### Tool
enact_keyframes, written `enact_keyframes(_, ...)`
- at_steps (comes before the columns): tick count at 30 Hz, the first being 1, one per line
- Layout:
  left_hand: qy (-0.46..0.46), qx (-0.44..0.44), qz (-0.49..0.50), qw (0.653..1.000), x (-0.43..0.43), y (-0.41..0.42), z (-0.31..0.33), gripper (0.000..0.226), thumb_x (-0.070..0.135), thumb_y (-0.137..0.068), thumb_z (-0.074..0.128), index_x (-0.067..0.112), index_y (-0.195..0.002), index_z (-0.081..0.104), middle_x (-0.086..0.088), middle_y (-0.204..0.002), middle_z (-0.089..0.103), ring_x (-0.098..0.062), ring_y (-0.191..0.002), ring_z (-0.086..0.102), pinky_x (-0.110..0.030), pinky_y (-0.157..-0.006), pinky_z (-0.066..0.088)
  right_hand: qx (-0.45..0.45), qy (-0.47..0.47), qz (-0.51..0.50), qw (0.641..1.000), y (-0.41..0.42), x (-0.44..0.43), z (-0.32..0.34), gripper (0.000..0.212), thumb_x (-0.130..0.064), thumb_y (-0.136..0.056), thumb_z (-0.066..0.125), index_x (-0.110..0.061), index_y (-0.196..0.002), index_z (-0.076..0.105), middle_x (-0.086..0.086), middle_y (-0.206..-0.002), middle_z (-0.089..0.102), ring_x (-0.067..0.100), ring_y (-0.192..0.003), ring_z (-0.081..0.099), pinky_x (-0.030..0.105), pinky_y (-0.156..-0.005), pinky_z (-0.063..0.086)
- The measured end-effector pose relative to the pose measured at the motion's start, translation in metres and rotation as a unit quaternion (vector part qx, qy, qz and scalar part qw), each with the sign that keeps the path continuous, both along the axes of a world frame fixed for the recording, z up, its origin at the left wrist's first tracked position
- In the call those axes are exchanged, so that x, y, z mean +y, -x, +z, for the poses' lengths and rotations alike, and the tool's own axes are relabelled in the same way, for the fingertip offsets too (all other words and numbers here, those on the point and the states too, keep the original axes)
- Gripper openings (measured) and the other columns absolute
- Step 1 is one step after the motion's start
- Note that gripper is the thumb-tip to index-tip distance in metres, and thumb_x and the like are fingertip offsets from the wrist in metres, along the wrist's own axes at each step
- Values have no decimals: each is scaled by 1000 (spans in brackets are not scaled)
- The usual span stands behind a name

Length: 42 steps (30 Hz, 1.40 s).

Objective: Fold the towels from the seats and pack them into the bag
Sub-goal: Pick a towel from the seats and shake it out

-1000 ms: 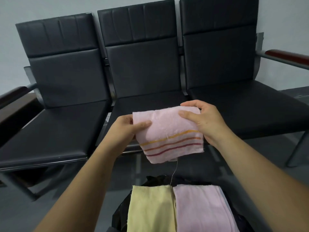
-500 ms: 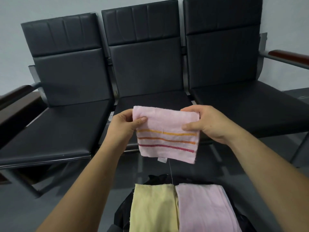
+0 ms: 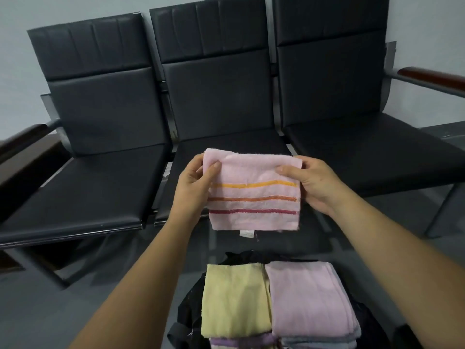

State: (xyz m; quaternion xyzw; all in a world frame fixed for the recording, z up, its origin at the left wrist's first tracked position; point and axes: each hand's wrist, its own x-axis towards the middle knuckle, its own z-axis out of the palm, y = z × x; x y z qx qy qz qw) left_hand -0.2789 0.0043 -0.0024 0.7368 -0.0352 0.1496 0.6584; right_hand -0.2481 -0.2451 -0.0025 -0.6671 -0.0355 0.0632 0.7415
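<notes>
A folded pink towel (image 3: 254,197) with three stripes, orange to dark red, hangs in the air in front of the middle seat. My left hand (image 3: 192,187) pinches its top left corner and my right hand (image 3: 314,183) grips its right edge. Below it, on the floor, stands a black bag (image 3: 191,306) holding folded towels: a yellow towel (image 3: 234,301) on the left stack and a pink towel (image 3: 309,298) on the right stack, with more layers under them. A small white label hangs from the held towel's lower edge.
A row of three black padded seats (image 3: 100,187) stands against the pale wall, with brown armrests (image 3: 432,76) at both ends. No towels lie on the seats. Grey floor lies around the bag.
The held towel has turned from tilted to level, with its stripes now horizontal, and sits slightly lower. Both hands kept their grip on it.
</notes>
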Motion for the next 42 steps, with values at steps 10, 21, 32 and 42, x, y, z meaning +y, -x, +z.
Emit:
enact_keyframes(10, 25, 156, 49, 986, 10, 13, -55, 17, 32, -102, 56, 38, -101, 72, 1, -103, 76, -22, -93, 73, -53, -86, 61, 235, -110, 60, 964, 12, 26, -70, 50, -29, -85, 75, 0, -125, 68, 21, -114, 73, 34, -102, 73, 41, -79, 60)
enact_keyframes(21, -29, 406, -3, 913, 39, 46, -154, 26, 5, -100, 48, 19, -117, 63, -9, -104, 70, -26, -90, 69, -46, -78, 63, 367, 105, -17, 924, 40, 65, -173, 18, -2, -94, 69, 8, -109, 66, 25, -94, 74, 39, -89, 72, 55, -88, 58)
enact_keyframes(32, -243, 483, -44, 840, 45, 60, -210, 38, 9, -90, 60, 9, -128, 55, -7, -112, 64, -26, -104, 63, -39, -90, 56, 326, 368, 18, 871, 52, 92, -212, 39, 0, -90, 65, -4, -127, 54, 13, -111, 64, 28, -95, 67, 37, -78, 61)
enact_keyframes(42, -384, 466, -66, 794, 54, 51, -236, 78, 30, -92, 69, 15, -156, 28, -10, -144, 53, -29, -129, 55, -33, -100, 46, 37, 687, 56, 723, 70, 109, -196, 42, -22, -97, 57, -13, -136, 46, 14, -135, 53, 32, -122, 54, 38, -92, 46)
